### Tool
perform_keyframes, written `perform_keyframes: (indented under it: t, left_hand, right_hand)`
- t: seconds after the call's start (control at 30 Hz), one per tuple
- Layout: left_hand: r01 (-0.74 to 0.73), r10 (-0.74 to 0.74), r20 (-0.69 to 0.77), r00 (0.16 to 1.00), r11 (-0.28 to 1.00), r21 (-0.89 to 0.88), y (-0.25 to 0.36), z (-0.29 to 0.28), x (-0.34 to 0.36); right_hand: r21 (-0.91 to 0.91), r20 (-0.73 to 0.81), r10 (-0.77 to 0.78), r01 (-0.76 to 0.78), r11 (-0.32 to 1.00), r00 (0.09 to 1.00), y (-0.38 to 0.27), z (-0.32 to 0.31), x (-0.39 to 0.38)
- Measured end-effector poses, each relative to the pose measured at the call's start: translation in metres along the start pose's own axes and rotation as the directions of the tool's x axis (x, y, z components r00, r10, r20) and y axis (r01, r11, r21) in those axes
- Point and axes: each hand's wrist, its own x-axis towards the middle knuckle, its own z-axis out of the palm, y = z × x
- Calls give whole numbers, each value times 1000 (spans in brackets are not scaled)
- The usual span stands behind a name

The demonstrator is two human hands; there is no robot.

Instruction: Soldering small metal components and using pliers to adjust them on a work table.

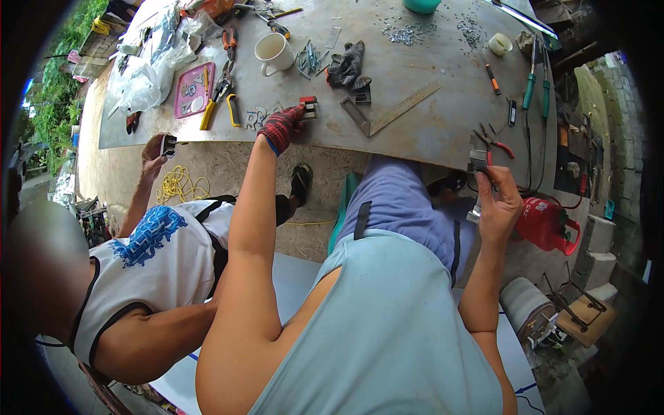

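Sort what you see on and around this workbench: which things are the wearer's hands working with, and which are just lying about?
In hand: left hand, gloved, at small red-and-metal piece; right hand holding small metal part.

Lying about: white mug, grey gloves, metal square, red-handled pliers.

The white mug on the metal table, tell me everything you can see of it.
The white mug stands upright on the grey metal table, its handle toward the lower left and its open mouth facing up. It looks ceramic and plain. What it holds cannot be told. Orange-handled pliers lie just left; neither hand touches it.
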Motion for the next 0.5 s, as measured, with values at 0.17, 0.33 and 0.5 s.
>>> perform_keyframes:
  t: [0.17, 0.33, 0.5]
  left_hand:
    - [1, -1, -5, 1000, 1000, -8, -3, -2, 5]
    - [-15, 15, 21, 1000, 999, -39, -5, -5, 10]
    - [-14, 14, 38, 999, 1000, -23, -4, -7, 13]
  right_hand:
    - [15, 3, 9, -9, 1000, 1000, -1, -1, 0]
    - [-3, 3, 0, 0, 1000, 1000, -3, -1, 1]
    - [-24, 5, -13, 13, 1000, 1000, -4, -1, 3]
